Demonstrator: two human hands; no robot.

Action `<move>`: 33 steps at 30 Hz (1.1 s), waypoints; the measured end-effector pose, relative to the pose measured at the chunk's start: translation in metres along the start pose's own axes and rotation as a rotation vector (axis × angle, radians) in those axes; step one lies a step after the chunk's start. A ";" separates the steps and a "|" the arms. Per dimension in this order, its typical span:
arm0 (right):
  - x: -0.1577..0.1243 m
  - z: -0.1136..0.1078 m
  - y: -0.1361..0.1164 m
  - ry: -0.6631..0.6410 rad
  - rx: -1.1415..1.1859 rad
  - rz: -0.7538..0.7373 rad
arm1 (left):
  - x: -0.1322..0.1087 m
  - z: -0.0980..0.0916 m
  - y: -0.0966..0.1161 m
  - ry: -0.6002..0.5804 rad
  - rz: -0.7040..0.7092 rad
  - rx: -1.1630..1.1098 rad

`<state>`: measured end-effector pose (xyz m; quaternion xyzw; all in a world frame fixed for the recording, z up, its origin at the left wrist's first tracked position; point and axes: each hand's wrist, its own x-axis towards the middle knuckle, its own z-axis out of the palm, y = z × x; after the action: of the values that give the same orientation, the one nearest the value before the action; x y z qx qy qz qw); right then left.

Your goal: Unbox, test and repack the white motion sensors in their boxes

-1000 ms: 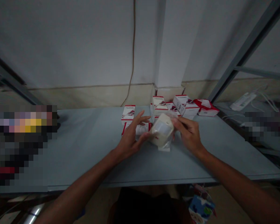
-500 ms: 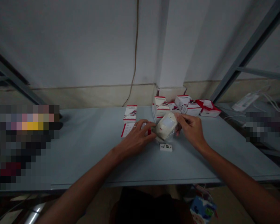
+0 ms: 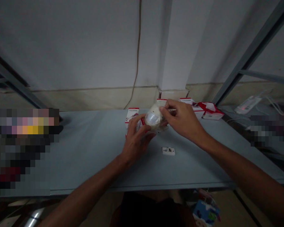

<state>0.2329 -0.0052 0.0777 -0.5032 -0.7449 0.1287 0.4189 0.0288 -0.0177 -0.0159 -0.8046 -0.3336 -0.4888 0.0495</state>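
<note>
A bagged white object (image 3: 153, 118) sits in both hands, held just above the far middle of the surface (image 3: 85, 157). Clear plastic wraps it, and no part shows unwrapped. It looks rounded, so its long axis is hard to tell; a glossy pale patch faces up toward the head camera. The left hand (image 3: 136, 138) curls around its lower side, fingers bent and gripping. The right hand (image 3: 184, 118) pinches its upper right side between thumb and fingers. A red-edged box (image 3: 140, 124) is partly hidden behind the left fingers. A small white fitting (image 3: 168, 151) lies alone on the surface, nearer the person. More white boxes (image 3: 132, 114) stand beyond, by the wall.
</note>
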 end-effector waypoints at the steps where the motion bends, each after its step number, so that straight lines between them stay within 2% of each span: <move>1: 0.005 0.000 -0.010 -0.004 -0.100 -0.059 | -0.001 0.000 0.001 0.058 -0.030 -0.005; 4: 0.011 0.005 -0.029 -0.036 -0.273 -0.212 | -0.002 0.000 0.001 0.192 -0.055 -0.006; 8: 0.003 0.020 -0.028 -0.150 -0.230 -0.383 | -0.001 0.000 0.001 0.296 -0.003 -0.053; 12: -0.002 0.026 -0.021 -0.270 -0.218 -0.354 | 0.000 0.003 0.001 0.315 0.045 -0.071; 15: 0.005 0.014 -0.018 -0.349 -0.161 -0.339 | 0.001 0.002 0.000 0.308 0.050 -0.017; 17: 0.014 -0.001 -0.016 -0.282 -0.105 -0.348 | 0.002 0.000 0.000 0.292 0.055 0.036; 20: 0.024 -0.025 -0.011 -0.093 -0.117 -0.260 | 0.003 -0.002 -0.001 0.258 0.065 0.067; 21: 0.025 -0.031 -0.008 -0.101 -0.175 -0.229 | 0.003 -0.002 -0.001 0.244 0.068 0.067; 22: 0.024 -0.034 -0.006 -0.171 -0.253 -0.212 | 0.003 -0.002 -0.001 0.226 0.075 0.068; 23: 0.022 -0.034 -0.004 -0.295 -0.342 -0.205 | 0.003 -0.002 -0.002 0.206 0.083 0.070; 26: 0.008 -0.022 -0.001 -0.789 -0.555 -0.190 | 0.004 -0.004 -0.004 0.172 0.117 0.093; 28: -0.001 -0.007 -0.001 -1.034 -0.616 -0.157 | 0.004 -0.006 -0.005 0.171 0.135 0.111; 31: -0.010 0.014 -0.002 -1.230 -0.590 -0.167 | 0.006 -0.010 -0.006 0.136 0.138 0.119; 33: -0.011 0.023 0.000 -1.270 -0.547 -0.200 | 0.007 -0.013 -0.007 0.101 0.137 0.116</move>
<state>0.2171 -0.0093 0.0576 -0.3469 -0.8941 0.1664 -0.2294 0.0173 -0.0142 -0.0050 -0.7957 -0.3027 -0.5039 0.1461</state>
